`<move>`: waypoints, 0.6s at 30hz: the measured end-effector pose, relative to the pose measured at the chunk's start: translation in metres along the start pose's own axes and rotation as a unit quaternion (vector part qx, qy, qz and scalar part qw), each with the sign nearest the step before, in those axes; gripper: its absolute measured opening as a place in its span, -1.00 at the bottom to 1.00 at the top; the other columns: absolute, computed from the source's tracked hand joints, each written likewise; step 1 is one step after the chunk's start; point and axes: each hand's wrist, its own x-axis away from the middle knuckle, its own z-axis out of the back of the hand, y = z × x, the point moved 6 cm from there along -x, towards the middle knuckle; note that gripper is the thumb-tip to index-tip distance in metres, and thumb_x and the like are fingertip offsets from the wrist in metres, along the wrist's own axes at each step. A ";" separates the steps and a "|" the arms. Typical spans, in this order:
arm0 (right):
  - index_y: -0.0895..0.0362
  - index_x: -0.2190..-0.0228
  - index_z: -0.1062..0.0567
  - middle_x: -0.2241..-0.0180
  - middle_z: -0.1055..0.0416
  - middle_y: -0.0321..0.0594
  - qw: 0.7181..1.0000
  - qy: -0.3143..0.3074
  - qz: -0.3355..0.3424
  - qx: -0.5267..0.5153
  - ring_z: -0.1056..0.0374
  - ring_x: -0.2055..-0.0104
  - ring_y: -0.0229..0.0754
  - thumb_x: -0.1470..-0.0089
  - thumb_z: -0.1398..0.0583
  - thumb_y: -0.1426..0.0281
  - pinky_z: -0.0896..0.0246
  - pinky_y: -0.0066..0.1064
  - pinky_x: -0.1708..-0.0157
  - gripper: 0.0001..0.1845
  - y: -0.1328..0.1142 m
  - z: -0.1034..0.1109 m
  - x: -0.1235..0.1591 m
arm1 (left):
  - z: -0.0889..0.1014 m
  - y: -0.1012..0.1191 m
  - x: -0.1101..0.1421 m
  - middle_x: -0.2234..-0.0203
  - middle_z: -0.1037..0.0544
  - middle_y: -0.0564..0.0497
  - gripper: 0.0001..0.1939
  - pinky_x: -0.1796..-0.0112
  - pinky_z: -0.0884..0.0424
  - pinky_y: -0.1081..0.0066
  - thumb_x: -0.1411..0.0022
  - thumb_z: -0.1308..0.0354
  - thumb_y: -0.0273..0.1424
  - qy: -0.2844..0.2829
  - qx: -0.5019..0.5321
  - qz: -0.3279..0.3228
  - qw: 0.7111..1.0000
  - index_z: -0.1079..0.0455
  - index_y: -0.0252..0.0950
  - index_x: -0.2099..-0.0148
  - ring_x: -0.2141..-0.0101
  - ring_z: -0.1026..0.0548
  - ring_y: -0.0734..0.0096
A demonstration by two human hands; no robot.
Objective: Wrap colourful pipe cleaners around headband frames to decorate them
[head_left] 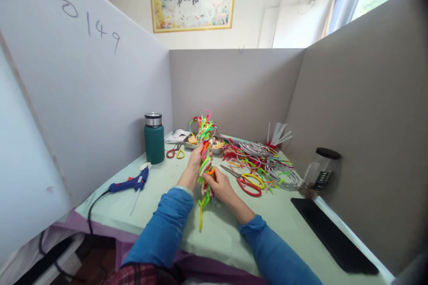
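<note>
A long bundle of colourful pipe cleaners (206,169), twisted together in green, pink, orange and red, is held upright over the middle of the table. My left hand (195,160) is wrapped round its upper middle, below the frayed top. Lower down, my right hand (220,182) grips the bundle from the right, thumb against it; its far fingers are hidden. One yellow strand dangles from the bottom end. Just right of my right hand lie scissors (250,182) with red and yellow handles.
A blue glue gun (132,182) with a cord and a green bottle (154,139) stand left. Behind are smaller scissors (175,151) and a metal tray (219,149). Loose pipe cleaners and wire coils (284,174) cover the back right, near a black-lidded jar (323,169) and a black flat slab (334,236). Grey partitions enclose the table.
</note>
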 end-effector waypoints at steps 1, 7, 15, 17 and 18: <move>0.13 0.41 -0.36 0.52 -0.33 -0.34 1.000 0.007 -0.002 -0.006 -0.23 0.47 -0.25 -0.07 -0.10 0.16 -0.05 -0.46 0.45 -0.72 0.002 0.001 0.000 | 0.000 -0.001 0.000 0.69 -0.37 0.05 -0.48 0.63 -0.25 0.54 -0.10 -0.03 0.05 0.013 -0.024 -0.008 1.000 -0.36 -0.38 0.37 0.69 -0.33 0.56; 0.14 0.42 -0.36 0.52 -0.33 -0.31 0.991 0.113 -0.034 -0.058 -0.22 0.47 -0.22 -0.04 -0.08 0.07 -0.09 -0.44 0.46 -0.64 0.018 0.024 -0.006 | 0.024 -0.002 -0.002 0.29 -0.50 -0.09 -0.53 0.42 -0.34 0.49 -0.10 -0.07 0.00 0.075 -0.139 -0.049 0.986 -0.35 -0.33 0.20 0.41 -0.44 0.48; 0.17 0.43 -0.42 0.44 -0.45 -0.10 0.938 0.309 -0.151 0.032 -0.34 0.40 -0.10 0.03 -0.07 0.01 -0.16 -0.39 0.43 -0.55 0.032 0.080 -0.073 | 0.078 0.032 0.002 0.34 -0.50 -0.08 -0.80 0.45 -0.29 0.55 -0.07 -0.12 -0.30 0.258 -0.312 -0.040 0.913 -0.37 -0.34 0.30 0.38 -0.44 0.47; 0.21 0.39 -0.46 0.42 -0.46 -0.03 0.926 0.334 -0.170 0.051 -0.37 0.37 -0.07 -0.01 0.00 -0.02 -0.18 -0.37 0.42 -0.46 0.038 0.093 -0.108 | 0.078 0.041 -0.011 0.39 -0.51 -0.06 -0.81 0.45 -0.31 0.52 -0.05 -0.12 -0.34 0.257 -0.343 -0.051 0.902 -0.41 -0.34 0.29 0.40 -0.44 0.44; 0.23 0.39 -0.47 0.43 -0.46 0.00 0.930 0.322 -0.164 0.073 -0.38 0.34 -0.05 -0.04 0.04 -0.03 -0.19 -0.36 0.39 -0.41 0.041 0.097 -0.129 | 0.077 0.041 -0.021 0.41 -0.52 -0.05 -0.80 0.44 -0.32 0.50 -0.03 -0.12 -0.35 0.251 -0.360 -0.047 0.897 -0.43 -0.34 0.28 0.41 -0.45 0.42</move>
